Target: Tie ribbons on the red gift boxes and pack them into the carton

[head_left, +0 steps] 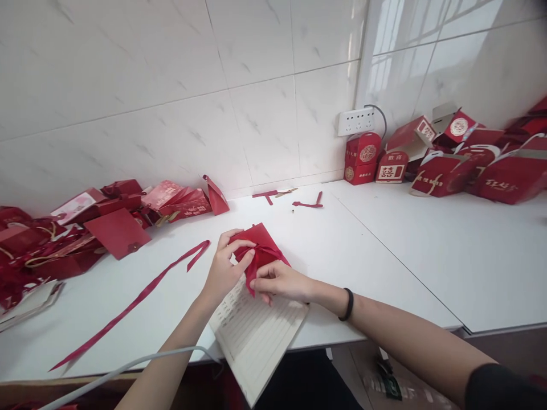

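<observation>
A small red gift box [260,233] lies over the top of a lined notebook [260,336] near the table's front edge. Round the box runs a red ribbon [267,249], gathered at a knot on top. My left hand [226,265] is closed at the box's left side, thumb and forefinger pressed on the ribbon by the knot. Just right of it, my right hand [280,282] pinches a hanging tail of the same ribbon between thumb and fingers. The box's lower part is hidden by my hands.
A loose long ribbon [141,299] stretches across the left. Red boxes and bags [115,233] are heaped at the left, with more red boxes [448,165] at the right wall. Red strips [310,204] lie behind, below a power strip [356,122]. A grey cable [141,357] crosses the front.
</observation>
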`<state>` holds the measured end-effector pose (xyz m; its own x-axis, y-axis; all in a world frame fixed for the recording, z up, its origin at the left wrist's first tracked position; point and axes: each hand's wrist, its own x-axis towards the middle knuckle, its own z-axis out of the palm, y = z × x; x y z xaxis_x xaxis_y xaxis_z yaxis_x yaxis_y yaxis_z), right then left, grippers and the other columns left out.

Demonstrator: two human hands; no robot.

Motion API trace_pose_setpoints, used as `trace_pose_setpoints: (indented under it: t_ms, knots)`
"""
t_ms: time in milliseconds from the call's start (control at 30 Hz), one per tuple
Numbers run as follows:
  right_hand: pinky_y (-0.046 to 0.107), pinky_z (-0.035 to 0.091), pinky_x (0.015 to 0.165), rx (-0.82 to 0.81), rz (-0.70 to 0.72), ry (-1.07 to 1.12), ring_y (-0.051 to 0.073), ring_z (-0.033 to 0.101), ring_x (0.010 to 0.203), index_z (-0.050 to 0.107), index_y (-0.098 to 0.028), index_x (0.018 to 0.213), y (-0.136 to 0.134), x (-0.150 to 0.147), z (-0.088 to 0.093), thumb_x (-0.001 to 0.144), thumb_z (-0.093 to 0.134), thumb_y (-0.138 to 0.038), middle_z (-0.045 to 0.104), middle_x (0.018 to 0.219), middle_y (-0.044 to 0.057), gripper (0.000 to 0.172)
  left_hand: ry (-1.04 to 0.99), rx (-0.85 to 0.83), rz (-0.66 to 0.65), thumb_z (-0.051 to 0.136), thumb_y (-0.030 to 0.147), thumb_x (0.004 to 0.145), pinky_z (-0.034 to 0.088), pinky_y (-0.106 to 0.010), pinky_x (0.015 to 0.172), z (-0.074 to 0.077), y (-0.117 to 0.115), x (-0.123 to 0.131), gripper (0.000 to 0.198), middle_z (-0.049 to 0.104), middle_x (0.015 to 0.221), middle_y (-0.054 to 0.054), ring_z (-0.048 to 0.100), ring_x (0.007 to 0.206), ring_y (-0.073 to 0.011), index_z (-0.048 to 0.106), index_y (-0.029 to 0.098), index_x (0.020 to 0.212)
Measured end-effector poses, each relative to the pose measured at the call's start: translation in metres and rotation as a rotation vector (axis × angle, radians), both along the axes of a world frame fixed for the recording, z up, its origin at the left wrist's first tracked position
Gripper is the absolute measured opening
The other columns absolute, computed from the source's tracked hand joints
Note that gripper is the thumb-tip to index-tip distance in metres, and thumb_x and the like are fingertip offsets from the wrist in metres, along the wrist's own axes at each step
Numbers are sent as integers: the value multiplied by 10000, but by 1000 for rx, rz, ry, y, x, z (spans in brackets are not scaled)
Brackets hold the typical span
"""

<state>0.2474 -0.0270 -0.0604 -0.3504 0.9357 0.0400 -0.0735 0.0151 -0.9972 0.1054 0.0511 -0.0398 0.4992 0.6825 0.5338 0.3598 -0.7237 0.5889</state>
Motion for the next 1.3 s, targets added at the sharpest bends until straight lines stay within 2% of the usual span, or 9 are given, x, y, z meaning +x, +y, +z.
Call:
trace_pose_setpoints:
  t_ms: [333, 633, 767, 900, 967, 1033, 1133, 1200, 1300]
  knots:
    - [175, 421, 523, 134, 12, -106, 70, 500, 485, 486, -160, 586, 0, 2, -3, 844, 527, -200, 544, 522, -45, 264, -50, 6, 103, 596, 240, 730, 398, -370, 984, 3, -2, 5, 48, 518, 1108, -48, 470, 1154, -223, 639, 219, 738]
    - [158, 407, 491, 127, 57, -148, 65, 494, 458, 528, -158, 665, -2, -1, -4, 866, 516, -190, 529, 501, -58, 204, -120, -38, 179, 605, 284, 717, 371, -351, 999, 1, 6, 6, 79, 540, 1046, -43, 486, 1129, -220, 644, 217, 703]
    - [162, 419, 488, 123, 107, -146, 60, 497, 437, 589, -139, 689, -5, 3, 2, 863, 548, -283, 548, 519, -39, 229, -121, -27, 153, 593, 269, 729, 376, -354, 990, 0, 5, 4, 73, 548, 1031, -38, 493, 1112, -215, 636, 215, 706]
    - [175, 379, 366, 99, 225, -41, 69, 477, 357, 635, -114, 777, -7, 16, 12, 816, 577, -476, 546, 521, -24, 369, -150, -26, 177, 584, 283, 747, 390, -358, 969, -3, 9, -2, 90, 545, 1016, -40, 496, 1095, -216, 634, 213, 723]
    - [180, 332, 310, 156, 66, 44, 78, 450, 325, 611, -121, 750, -4, 25, 16, 802, 555, -548, 515, 482, -32, 433, -169, -28, 199, 585, 295, 753, 392, -361, 965, -6, 11, -5, 98, 542, 1022, -42, 494, 1096, -218, 636, 212, 737]
    - [176, 316, 308, 259, -217, 64, 78, 444, 346, 586, -141, 747, 1, 34, 18, 808, 549, -546, 491, 475, -41, 411, -177, -13, 188, 587, 292, 759, 393, -363, 967, -7, 11, -6, 93, 539, 1035, -43, 495, 1097, -214, 635, 213, 745]
    - [171, 364, 361, 484, -549, -99, 116, 542, 565, 588, -167, 847, 8, 40, 16, 779, 629, -436, 575, 693, 16, 280, -152, 41, 123, 585, 258, 765, 417, -355, 947, -9, 6, -5, 70, 529, 1055, -45, 503, 1088, -204, 632, 212, 742]
    - [170, 375, 368, 643, -607, -222, 147, 560, 724, 595, -188, 937, 11, 41, 12, 762, 650, -362, 573, 896, 62, 253, -105, 103, 70, 586, 228, 764, 436, -347, 929, -9, 1, -2, 54, 518, 1071, -47, 505, 1084, -199, 632, 212, 742]
    - [177, 383, 383, 760, -586, -289, 148, 543, 762, 615, -201, 912, 11, 40, 9, 800, 603, -286, 540, 919, 67, 141, -41, 211, -4, 587, 190, 763, 439, -349, 934, -11, -6, 3, 47, 508, 1073, -46, 507, 1075, -193, 627, 210, 750]
